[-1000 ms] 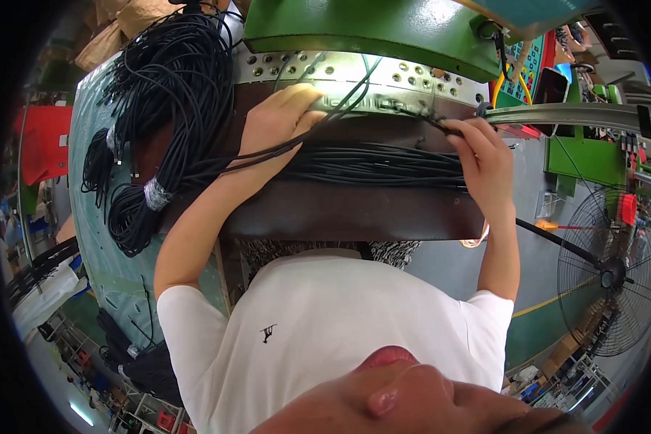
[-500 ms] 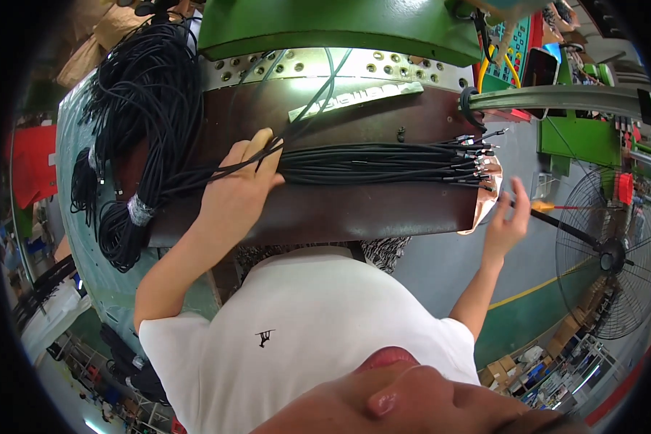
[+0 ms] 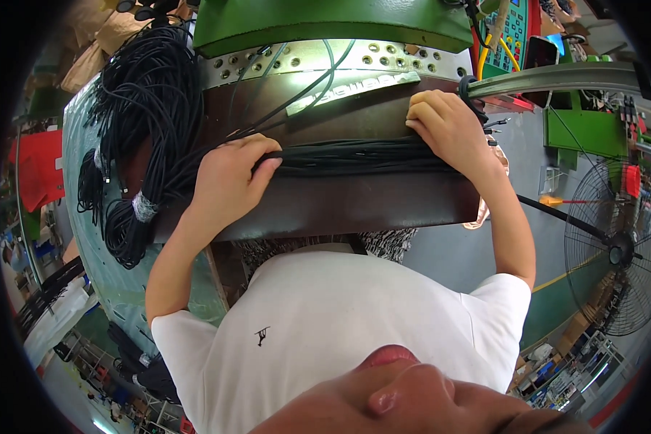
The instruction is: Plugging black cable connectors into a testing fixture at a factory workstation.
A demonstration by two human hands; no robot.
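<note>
A long bundle of black cables (image 3: 354,158) lies across the dark brown table (image 3: 362,202). My left hand (image 3: 231,177) is closed round the bundle's left part, thumb and fingers meeting on the strands. Over the right part of the bundle is my right hand (image 3: 452,134), fingers curled in towards the thumb; whether a strand is between them is hidden. A few cable ends with metal plugs (image 3: 495,129) stick out beyond that hand, which covers the others. Behind the bundle lies a pale metal strip with notches (image 3: 351,94).
A thick heap of black cables (image 3: 152,87) hangs at the left, part of it tied with clear wrap (image 3: 143,207). A green machine (image 3: 333,25) with a holed metal plate borders the back. A metal bar (image 3: 557,81) juts out right, with a floor fan (image 3: 618,252) beyond.
My right hand has moved left and away from me, from beside the plug ends to over the bundle. My left hand has turned and closed round the cables, its raised fingers now down.
</note>
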